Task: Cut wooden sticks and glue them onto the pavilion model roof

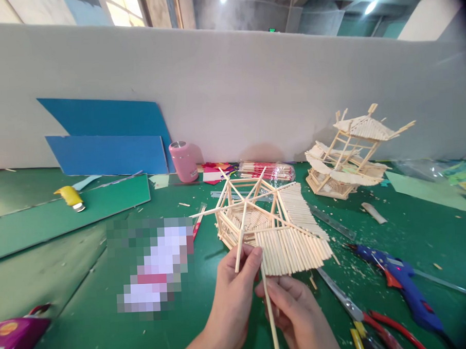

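In the head view, a six-sided pavilion model (pixel 245 202) of thin wooden sticks stands on the table, its roof beams meeting at a raised centre. Two roof panels (pixel 294 251) at its right are covered with sticks laid side by side. My left hand (pixel 232 290) is closed at the near roof edge, thumb and fingers pinching the upper end of a long wooden stick (pixel 270 317) beside the front panel. Lower down, my right hand (pixel 300 310) has its fingers closed around the same stick, just under the panel; its fingertips are partly hidden.
A blue glue gun (pixel 408 285) and red-handled scissors (pixel 352 308) lie at right. Behind them stands another stick pavilion (pixel 348 159). A pink bottle (pixel 184 162), bagged sticks (pixel 266 171) and blue boards (pixel 108 154) line the divider. A yellow-handled cutter (pixel 69 197) lies left.
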Demonstrator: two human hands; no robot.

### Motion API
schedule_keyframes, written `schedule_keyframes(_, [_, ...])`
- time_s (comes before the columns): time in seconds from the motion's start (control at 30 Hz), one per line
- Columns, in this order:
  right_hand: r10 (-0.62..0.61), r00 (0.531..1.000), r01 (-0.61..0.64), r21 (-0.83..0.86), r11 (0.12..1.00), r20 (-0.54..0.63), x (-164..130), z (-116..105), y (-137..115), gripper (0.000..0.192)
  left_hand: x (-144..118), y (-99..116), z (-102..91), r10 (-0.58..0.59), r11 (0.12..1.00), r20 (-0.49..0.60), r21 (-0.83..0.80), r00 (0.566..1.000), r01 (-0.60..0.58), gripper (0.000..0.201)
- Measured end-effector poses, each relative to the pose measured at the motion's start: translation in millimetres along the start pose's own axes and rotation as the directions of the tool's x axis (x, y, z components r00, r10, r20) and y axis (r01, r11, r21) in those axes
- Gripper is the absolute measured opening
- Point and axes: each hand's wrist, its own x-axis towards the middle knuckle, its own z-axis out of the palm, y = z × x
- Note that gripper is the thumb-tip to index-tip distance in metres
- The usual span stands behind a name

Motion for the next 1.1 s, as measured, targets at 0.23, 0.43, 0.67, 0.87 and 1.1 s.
schedule_keyframes(0.23, [0.012, 1.000, -0.012, -0.001, 1.000, 0.017, -1.3, -4.4, 2.0, 0.030, 0.6, -0.3, -0.2, 0.036, 0.997, -0.018, 0.062, 0.999, -0.035, 0.025])
schedule_keyframes(0.43, [0.007, 1.000, -0.008, -0.009, 1.000, -0.010, -1.6, -1.3, -1.7, 0.029, 0.4, 2.0, 1.5, 0.040, 0.996, -0.039, 0.082, 0.998, -0.037, 0.025])
schedule_keyframes(0.67, [0.009, 1.000, -0.009, 0.005, 1.000, -0.009, -1.7, 0.7, -2.3, 0.029, -2.9, 0.7, 0.4, 0.003, 0.999, -0.024, 0.054, 1.000, -0.002, 0.031])
schedule_keyframes(0.87, [-0.004, 1.000, 0.004, -0.008, 1.000, -0.007, -2.9, 1.4, -4.2, 0.027, -5.7, -1.7, -3.1, -0.031, 1.000, 0.020, 0.005, 0.999, 0.031, 0.030])
schedule_keyframes(1.1, [-0.010, 1.000, 0.010, -0.016, 1.000, -0.024, -2.9, 3.1, -3.9, 0.026, -7.1, 3.5, -1.5, 0.000, 0.999, 0.033, 0.048, 0.999, -0.001, 0.029])
